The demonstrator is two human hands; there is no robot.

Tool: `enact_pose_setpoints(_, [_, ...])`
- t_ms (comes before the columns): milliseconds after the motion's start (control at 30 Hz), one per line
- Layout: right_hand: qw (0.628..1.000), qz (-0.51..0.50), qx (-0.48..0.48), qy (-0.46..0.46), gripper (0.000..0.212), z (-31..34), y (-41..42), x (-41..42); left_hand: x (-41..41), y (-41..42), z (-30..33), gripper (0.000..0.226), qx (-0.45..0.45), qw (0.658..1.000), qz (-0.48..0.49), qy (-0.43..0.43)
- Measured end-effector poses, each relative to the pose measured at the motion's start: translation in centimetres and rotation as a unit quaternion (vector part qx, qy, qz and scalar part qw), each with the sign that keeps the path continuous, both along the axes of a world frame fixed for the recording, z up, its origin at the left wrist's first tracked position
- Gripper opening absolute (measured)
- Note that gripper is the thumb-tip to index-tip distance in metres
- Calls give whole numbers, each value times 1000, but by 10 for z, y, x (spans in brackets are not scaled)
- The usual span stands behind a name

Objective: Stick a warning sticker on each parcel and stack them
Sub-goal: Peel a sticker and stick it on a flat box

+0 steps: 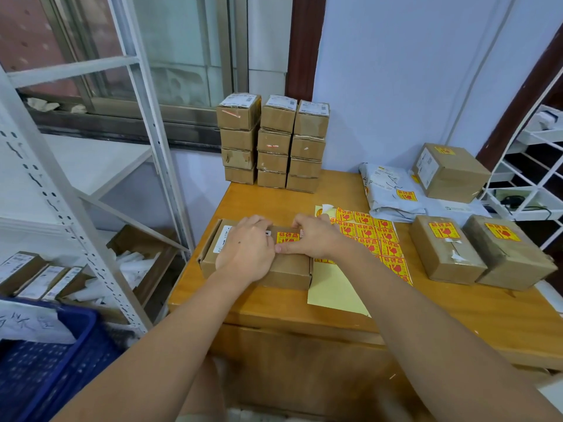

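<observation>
We press a sticker (287, 238) onto the parcel (259, 257) at the table's (274, 202) left front; left hand (246, 249) lies flat on it, right hand (313, 237) pinches the sticker's edge. Four labelled parcels (475, 251) lie right, unstacked; the stacks (272, 144) behind seem unlabelled.

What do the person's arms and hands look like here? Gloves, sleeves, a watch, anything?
Nothing is worn that shows. Both forearms are bare from the bottom edge of the picture up to the wrists, with no sleeve, watch or bracelet visible. The left hand and right hand are bare too: no gloves, and no rings that can be made out. One small dark spot marks the back of the left hand.
</observation>
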State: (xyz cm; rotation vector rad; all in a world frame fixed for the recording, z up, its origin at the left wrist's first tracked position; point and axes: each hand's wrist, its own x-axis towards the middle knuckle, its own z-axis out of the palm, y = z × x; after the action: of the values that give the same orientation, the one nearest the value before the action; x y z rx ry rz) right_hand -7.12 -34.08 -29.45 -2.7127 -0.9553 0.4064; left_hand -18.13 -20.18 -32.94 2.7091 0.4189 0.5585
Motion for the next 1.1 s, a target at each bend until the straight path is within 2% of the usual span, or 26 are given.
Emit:
enact_pose_setpoints(133, [999,28,-30,0,82,8,-8,-1,0,-2,0,40,10,1000,4,0])
enact_pose_setpoints(267, [999,-18,37,-4,45,7,-14,4,-1,-2,0,38,12,1000,-1,-2])
enact_pose_setpoints(333, [999,-24,48,-3,37,2,-15,4,-1,-2,0,38,14,1000,0,1])
enact_pose_setpoints(567, [1000,14,16,16,60,1,-23,3,-1,-2,2,38,13,1000,5,9])
enact_pose_setpoints(833, [995,-25,55,-79,74,-10,-33,-32,-6,-8,11,45,4,1000,-6,-3])
enact_pose_setpoints(933, [994,-44,49,-88,78,-15,-39,-45,-10,-8,17,52,41,997,-46,44])
enact_pose_setpoints(1033, [995,-51,28,-79,82,-16,-45,-48,-16,-1,26,62,11,994,-77,80])
enact_pose_setpoints(1100, [996,-51,21,-70,83,-15,-47,-50,-23,12,28,72,32,994,-67,85])
